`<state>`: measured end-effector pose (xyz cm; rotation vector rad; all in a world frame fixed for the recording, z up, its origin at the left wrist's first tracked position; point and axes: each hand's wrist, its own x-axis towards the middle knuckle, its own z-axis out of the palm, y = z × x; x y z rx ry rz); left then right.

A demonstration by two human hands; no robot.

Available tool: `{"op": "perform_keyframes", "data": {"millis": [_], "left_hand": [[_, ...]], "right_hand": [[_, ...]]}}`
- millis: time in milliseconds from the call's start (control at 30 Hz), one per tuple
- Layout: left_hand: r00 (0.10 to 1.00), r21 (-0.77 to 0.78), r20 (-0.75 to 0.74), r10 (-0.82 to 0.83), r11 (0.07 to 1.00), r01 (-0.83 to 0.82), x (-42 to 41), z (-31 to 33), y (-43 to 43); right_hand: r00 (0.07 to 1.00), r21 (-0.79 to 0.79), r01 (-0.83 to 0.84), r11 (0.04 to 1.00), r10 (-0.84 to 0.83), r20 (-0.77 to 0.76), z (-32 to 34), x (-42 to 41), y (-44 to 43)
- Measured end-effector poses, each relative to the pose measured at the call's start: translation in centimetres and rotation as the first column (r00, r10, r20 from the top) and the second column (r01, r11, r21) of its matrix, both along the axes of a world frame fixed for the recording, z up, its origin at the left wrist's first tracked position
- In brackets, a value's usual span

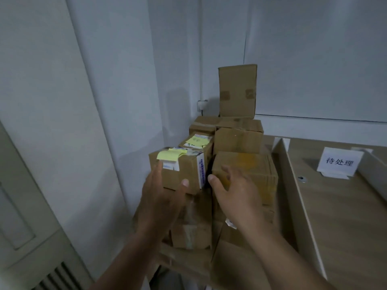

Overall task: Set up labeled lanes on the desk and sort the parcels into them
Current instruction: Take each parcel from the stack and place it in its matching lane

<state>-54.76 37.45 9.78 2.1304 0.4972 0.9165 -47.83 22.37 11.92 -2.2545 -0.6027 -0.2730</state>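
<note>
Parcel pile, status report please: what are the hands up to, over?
Left hand flat on yellow-noted parcel. Right hand open, reaching in beside it. Larger carton tight alongside.

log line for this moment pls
left hand: touches sticky-note parcel | right hand: open, beside it | lane sign: upright on desk

white wall [314,49], small white wall socket [202,104], beige panel with vent slats [56,275] at lower left
</note>
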Motion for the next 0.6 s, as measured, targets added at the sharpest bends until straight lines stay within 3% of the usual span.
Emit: {"op": "perform_keyframes", "data": {"millis": [167,467,600], "left_hand": [[0.998,-0.046,-0.017,0.062,0.997,-0.063,0.5,-0.2,3.7],[0.999,-0.332,-0.048,-0.025,0.943,0.007,3.9,0.3,8.5],[0.996,-0.369,-0.083,-0.038,0.929,0.005,5.1,0.6,9.9]], "right_hand": [[1.0,0.037,0.03,0.999,-0.03,0.01,0.2,-0.7,2.8],[0.989,0.102,0.082,0.991,-0.068,-0.134,0.4,0.2,7.0],[0.978,0.109,0.091,0.99,-0.069,-0.195,0.4,1.6,8.8]]}}
